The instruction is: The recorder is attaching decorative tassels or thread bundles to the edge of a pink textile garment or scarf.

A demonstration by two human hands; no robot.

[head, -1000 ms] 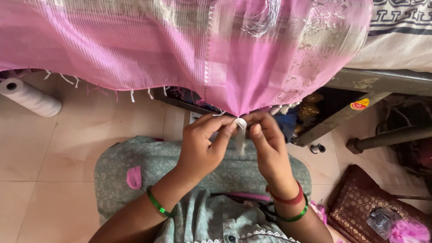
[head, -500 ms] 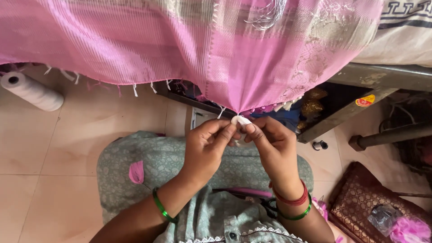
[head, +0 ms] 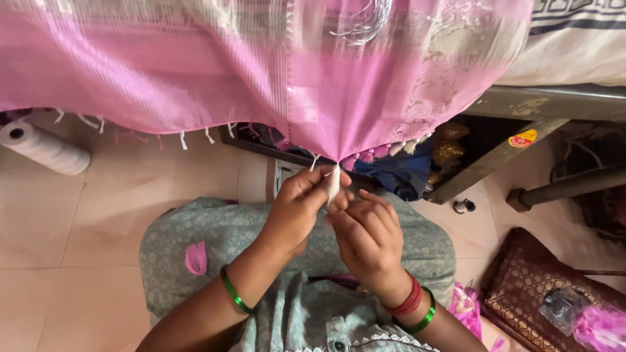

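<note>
While a yellow-red sticker point(head: 525, 138) marks the frame, both hands point(head: 339, 218) pinch a white tassel point(head: 333, 184).

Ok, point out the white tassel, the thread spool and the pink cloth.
Tassel point(head: 333, 184), head view, its middle, between both hands' fingers.
Spool point(head: 44, 148), head view, white side.
Cloth point(head: 195, 72), head view, flat hanging part.
</note>
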